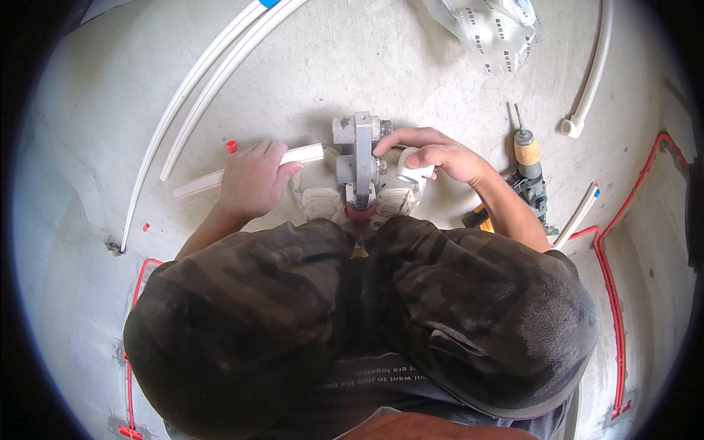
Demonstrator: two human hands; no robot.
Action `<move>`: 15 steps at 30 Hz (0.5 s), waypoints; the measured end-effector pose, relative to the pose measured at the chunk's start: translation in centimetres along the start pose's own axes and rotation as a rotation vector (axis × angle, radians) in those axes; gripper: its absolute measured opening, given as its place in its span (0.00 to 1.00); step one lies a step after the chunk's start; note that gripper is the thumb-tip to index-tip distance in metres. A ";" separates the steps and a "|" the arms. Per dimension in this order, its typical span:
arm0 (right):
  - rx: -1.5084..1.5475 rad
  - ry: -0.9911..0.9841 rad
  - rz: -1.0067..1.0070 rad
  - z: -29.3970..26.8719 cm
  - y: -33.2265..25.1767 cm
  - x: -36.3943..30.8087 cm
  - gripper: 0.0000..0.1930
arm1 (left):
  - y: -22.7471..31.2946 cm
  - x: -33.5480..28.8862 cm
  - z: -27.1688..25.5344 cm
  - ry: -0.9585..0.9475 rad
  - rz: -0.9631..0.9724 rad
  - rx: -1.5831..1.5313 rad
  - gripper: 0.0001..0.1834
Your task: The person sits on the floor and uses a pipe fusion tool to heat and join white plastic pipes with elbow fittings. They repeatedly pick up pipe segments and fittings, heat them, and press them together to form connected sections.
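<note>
A grey metal pipe-fusion welder (362,154) with round heating sockets on both sides stands upright between my shoes (320,192). On its left, my left hand (255,177) is closed round a white plastic pipe (304,154) with a red stripe. The pipe's right end points at the welder and stops a little short of it. My right hand (446,155) grips a white pipe fitting (416,167) to the right of the welder. The index finger of that hand stretches toward the welder's right socket; whether it touches, I cannot tell.
A drill (528,154) lies on the right, near a short white pipe (578,216). Farther right is a pipe with an elbow (587,106). Long curved pipes (180,95) lie left, a clear plastic bag (491,33) far off. Red conduit (606,271) follows the wall. A red cap (232,147) lies left.
</note>
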State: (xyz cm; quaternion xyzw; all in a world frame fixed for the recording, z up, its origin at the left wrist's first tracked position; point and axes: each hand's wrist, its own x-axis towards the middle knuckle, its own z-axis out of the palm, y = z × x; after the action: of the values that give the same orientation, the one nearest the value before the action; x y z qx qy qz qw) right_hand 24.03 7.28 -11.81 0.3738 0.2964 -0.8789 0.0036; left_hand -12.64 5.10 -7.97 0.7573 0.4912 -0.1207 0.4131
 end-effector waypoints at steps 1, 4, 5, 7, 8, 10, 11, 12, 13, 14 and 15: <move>-0.009 -0.012 -0.046 -0.1 0.5 0.1 0.31 | 0.1 0.0 -0.1 -0.004 -0.007 -0.001 0.17; -0.083 -0.014 -0.183 0.2 1.3 0.1 0.26 | 0.2 0.0 -0.1 0.003 -0.024 -0.007 0.17; -0.140 0.010 -0.228 0.8 1.2 -0.3 0.26 | 0.2 0.0 -0.1 0.008 -0.029 -0.010 0.17; -0.076 -0.080 -0.309 1.6 0.4 -1.3 0.22 | 0.1 -0.1 -0.1 0.011 -0.046 0.003 0.17; -0.151 -0.122 -0.277 2.0 0.0 -1.9 0.20 | 0.1 -0.2 -0.1 0.012 -0.054 0.010 0.17; -0.304 -0.198 -0.209 2.8 -0.8 -3.0 0.18 | 0.1 -0.2 -0.3 0.038 -0.048 -0.024 0.17; -0.097 -0.129 -0.232 3.3 -0.6 -3.6 0.16 | 0.1 -0.2 -0.4 0.050 -0.046 -0.040 0.17; 0.023 -0.070 -0.219 3.3 0.0 -4.0 0.18 | 0.3 -0.2 -0.7 0.062 -0.065 -0.073 0.16; 0.144 -0.010 -0.207 3.2 0.8 -4.4 0.21 | 0.5 -0.1 -1.0 0.073 -0.085 -0.106 0.16; 0.265 0.050 -0.195 3.0 1.3 -4.8 0.24 | 0.8 -0.1 -1.4 0.084 -0.103 -0.138 0.15; 0.437 0.006 -0.129 2.6 1.0 -5.2 0.24 | 1.3 -0.1 -1.6 0.105 -0.142 -0.203 0.14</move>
State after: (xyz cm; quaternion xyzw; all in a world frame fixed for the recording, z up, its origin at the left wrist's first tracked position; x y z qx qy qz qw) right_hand 26.29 3.96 -7.44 0.3486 0.1224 -0.9195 -0.1345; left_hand -11.98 6.02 -6.25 0.6803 0.5742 -0.0596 0.4516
